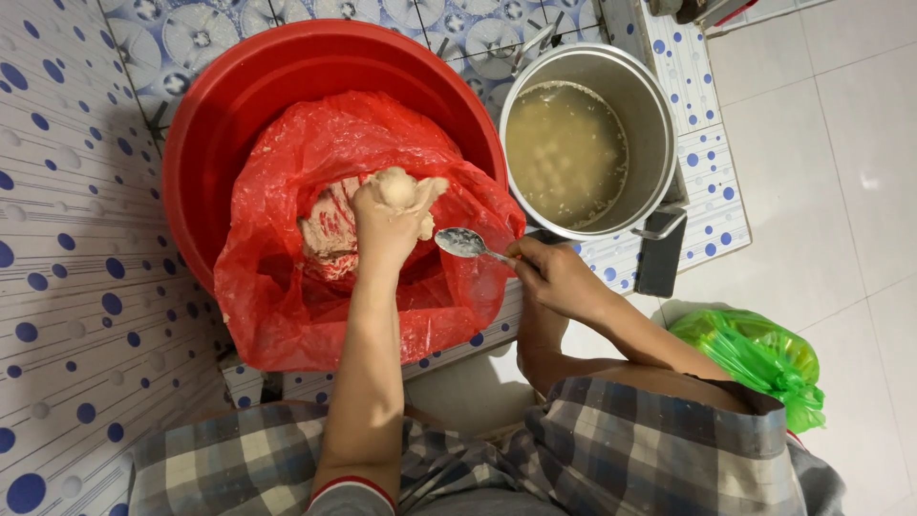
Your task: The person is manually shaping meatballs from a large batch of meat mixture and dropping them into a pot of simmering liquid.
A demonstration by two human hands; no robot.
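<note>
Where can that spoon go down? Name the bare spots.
Free: white floor tiles right of the pot, above the green bag. Crowded: red basin, red bag and pot fill the patterned ledge.

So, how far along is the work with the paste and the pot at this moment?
Done: pale balls already float in the pot. In hand: the left hand squeezes a lump of paste out of its fist, and the right hand holds a spoon beside it. Left: much paste remains in the red bag.

Narrow gap between red basin (205,124) and steel pot (659,115).
</note>
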